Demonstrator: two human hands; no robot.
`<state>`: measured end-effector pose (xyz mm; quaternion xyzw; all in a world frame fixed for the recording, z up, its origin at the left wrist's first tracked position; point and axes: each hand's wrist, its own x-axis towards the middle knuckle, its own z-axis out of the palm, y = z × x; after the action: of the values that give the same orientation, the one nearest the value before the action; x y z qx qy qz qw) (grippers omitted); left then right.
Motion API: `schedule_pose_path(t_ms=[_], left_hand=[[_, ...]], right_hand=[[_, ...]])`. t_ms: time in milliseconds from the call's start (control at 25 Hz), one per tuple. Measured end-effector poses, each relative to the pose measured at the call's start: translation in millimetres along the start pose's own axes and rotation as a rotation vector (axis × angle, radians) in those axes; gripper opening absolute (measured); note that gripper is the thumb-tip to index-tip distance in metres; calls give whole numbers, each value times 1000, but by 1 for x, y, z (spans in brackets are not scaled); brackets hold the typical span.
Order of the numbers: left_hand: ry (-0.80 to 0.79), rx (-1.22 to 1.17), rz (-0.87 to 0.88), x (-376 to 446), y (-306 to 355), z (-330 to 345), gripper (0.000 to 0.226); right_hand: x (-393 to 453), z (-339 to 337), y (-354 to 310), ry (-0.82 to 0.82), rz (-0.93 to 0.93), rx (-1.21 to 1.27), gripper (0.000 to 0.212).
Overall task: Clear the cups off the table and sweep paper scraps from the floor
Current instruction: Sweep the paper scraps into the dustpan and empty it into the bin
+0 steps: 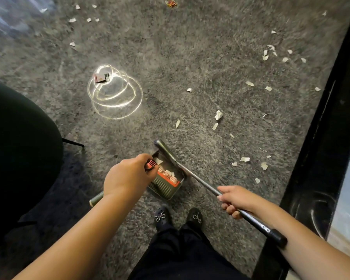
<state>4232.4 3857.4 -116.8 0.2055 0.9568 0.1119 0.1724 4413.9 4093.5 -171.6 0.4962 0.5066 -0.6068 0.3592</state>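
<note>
The left hand point(129, 176) is clenched around the upper edge of a green dustpan point(166, 179), fingers curled over its rim by the orange comb teeth; a green handle end pokes out beneath the wrist toward 8 o'clock. The dustpan rests on the grey carpet point(170, 67) just ahead of the person's black shoes point(162, 217), and a few white paper scraps point(218, 115) already lie inside it. The right hand point(233, 200) grasps the metal pole of a broom point(200, 181), fingers wrapped round the shaft; the pole runs from 4 o'clock up toward 11 o'clock, and its head touches the dustpan's far edge.

More scraps are scattered across the carpet: a loose group at 3 o'clock from the dustpan, others farther out at 1 o'clock, and a cluster far off at 11 o'clock. A clear plastic cup point(113, 91) lies on the carpet toward 11 o'clock, throwing bright rings of light. A small coloured wrapper point(171, 2) sits at the top edge, at 12 o'clock. A dark chair point(18, 148) fills the 9 o'clock side, and a black glossy edge point(321, 158) runs along the 3 o'clock side.
</note>
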Motion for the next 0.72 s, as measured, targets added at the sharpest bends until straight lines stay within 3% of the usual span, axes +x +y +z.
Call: schedule_pose_path(t_ms=[440, 720], left_hand=[[79, -72, 13, 90, 23, -21, 35], [42, -24, -60, 192, 66, -34, 37]], right_hand=[[39, -34, -96, 141, -209, 110, 62], [101, -107, -199, 163, -174, 3, 39]])
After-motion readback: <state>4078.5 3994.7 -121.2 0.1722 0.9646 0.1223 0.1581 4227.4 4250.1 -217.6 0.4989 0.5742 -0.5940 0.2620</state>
